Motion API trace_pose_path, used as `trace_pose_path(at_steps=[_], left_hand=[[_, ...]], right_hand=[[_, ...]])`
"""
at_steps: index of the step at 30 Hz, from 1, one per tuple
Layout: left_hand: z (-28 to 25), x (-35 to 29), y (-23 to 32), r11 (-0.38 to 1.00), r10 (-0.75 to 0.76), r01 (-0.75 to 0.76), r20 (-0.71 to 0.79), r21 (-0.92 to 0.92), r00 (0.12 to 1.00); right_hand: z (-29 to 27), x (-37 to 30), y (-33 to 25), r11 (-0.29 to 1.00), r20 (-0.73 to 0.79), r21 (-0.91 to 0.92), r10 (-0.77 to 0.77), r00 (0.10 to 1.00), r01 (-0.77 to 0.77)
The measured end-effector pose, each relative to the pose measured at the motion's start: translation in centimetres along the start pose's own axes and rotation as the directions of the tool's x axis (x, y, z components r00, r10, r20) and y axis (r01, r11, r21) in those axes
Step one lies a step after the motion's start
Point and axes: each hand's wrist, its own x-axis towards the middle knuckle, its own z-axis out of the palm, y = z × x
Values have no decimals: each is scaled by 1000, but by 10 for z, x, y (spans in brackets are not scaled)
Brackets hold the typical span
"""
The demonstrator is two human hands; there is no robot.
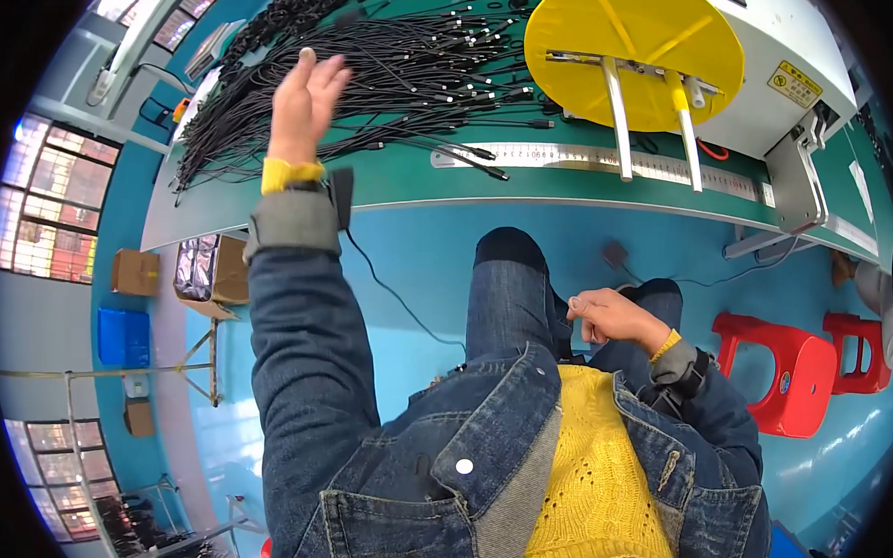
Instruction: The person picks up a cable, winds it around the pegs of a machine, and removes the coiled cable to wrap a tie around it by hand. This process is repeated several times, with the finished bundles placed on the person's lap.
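Observation:
My left hand [303,105] is raised over the near edge of a big heap of black cables [254,114] on the green table. Its fingers are slightly apart and nothing shows in them. Many of the cables have small metal plugs, lying toward the middle of the table. Above my lap, my right hand [620,315] is held with its fingers curled in and the thumb over them; I see nothing in it. To the right of the heap stands a machine with a round yellow disc [576,38], from which two pale rods [618,125] stick out.
A steel ruler [560,155] lies along the table's front, passing under the rods. A metal bracket [799,173] stands at its right end. Red plastic stools [794,380] are on the blue floor at right. Cardboard boxes [134,272] and a blue bin [124,336] are at left.

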Motion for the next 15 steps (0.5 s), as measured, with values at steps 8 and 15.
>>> trace_pose_path(at_steps=[8,15], left_hand=[[-53,-25,-102,-330,17,43,-40,943,999],[-55,-53,-98,-392,242,-216,327,894,914]], right_hand=[[1,-4,15,1000,-43,5,-28,999,28],[0,-11,15,1000,-39,6,10,999,-9]])
